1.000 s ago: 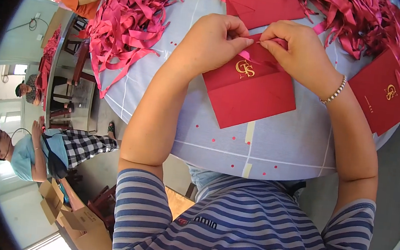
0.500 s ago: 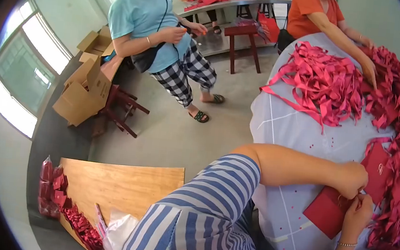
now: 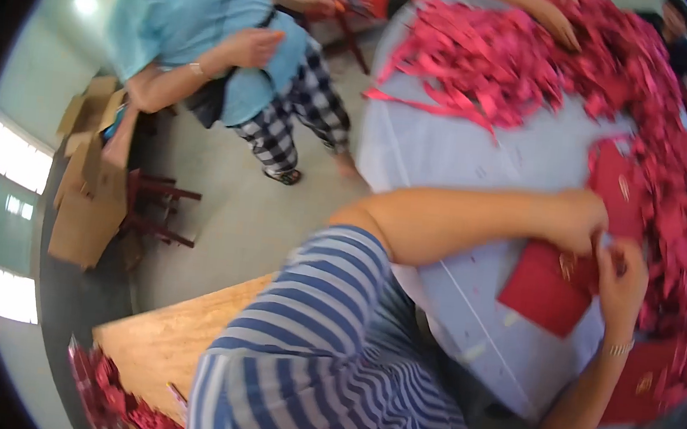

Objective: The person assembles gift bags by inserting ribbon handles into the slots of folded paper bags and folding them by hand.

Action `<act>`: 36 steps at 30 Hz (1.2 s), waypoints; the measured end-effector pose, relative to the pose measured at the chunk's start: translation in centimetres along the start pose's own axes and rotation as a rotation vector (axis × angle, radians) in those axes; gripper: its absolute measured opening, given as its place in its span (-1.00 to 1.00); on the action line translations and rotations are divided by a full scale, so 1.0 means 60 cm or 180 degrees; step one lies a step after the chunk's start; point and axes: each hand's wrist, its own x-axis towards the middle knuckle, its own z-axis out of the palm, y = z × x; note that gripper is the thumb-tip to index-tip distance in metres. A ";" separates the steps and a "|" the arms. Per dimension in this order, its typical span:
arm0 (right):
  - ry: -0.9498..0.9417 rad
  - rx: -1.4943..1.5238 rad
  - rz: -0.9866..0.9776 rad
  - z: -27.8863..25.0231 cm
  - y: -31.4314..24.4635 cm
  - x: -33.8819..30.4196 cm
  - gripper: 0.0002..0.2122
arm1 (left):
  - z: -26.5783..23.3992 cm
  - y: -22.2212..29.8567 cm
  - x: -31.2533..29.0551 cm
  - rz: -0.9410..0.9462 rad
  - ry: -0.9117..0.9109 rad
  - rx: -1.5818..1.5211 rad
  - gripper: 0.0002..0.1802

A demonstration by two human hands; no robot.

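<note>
Grip too blurred to tell, left hand (image 3: 581,222) and right hand (image 3: 625,281) bent together at the far right side of the red envelope (image 3: 547,289) on the near table (image 3: 547,161); it looked unfinished, ribbons (image 3: 478,66) heaped loose beyond.

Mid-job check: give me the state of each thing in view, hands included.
Left hand: fingers curled, grip too blurred to tell
Right hand: fingers bent, grip unclear
Near red envelope: lying flat, partly covered by hands
Ribbon piles: loose, tangled
Cardboard box: open, flaps unfolded
</note>
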 end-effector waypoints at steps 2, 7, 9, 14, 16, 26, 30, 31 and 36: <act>0.0247 0.0179 -0.0210 -0.042 0.006 -0.011 -0.89 | -0.019 0.057 -0.007 0.0298 -0.0021 0.0202 -0.77; -0.1085 0.1075 0.0415 -0.150 -0.004 -0.058 -0.78 | -0.037 0.193 -0.040 0.1010 -0.0112 0.0378 -0.82; -0.1325 0.1324 0.0629 -0.168 -0.018 -0.084 -0.77 | -0.025 0.228 -0.051 0.1199 -0.0119 0.0408 -0.82; -0.1882 0.1384 0.0993 -0.178 -0.024 -0.059 -0.74 | -0.038 0.259 -0.045 0.1077 -0.0331 0.0314 -0.80; -0.1997 0.1319 0.1042 -0.160 -0.018 -0.044 -0.76 | -0.047 0.247 -0.045 0.1094 -0.0357 0.0285 -0.81; -0.2200 0.2424 0.1371 -0.164 -0.065 -0.037 -0.83 | -0.093 0.271 -0.066 0.0591 -0.0602 -0.0243 -0.83; -0.1879 0.3238 0.1663 -0.157 -0.080 -0.044 -0.86 | -0.116 0.277 -0.073 0.0338 -0.0676 -0.0348 -0.81; -0.1885 0.3225 0.1626 -0.150 -0.084 -0.045 -0.86 | -0.116 0.268 -0.076 0.0137 -0.0749 -0.0397 -0.80; -0.0611 0.2990 0.2151 -0.125 -0.059 -0.058 -0.87 | -0.115 0.252 -0.092 0.0152 -0.1032 -0.0724 -0.77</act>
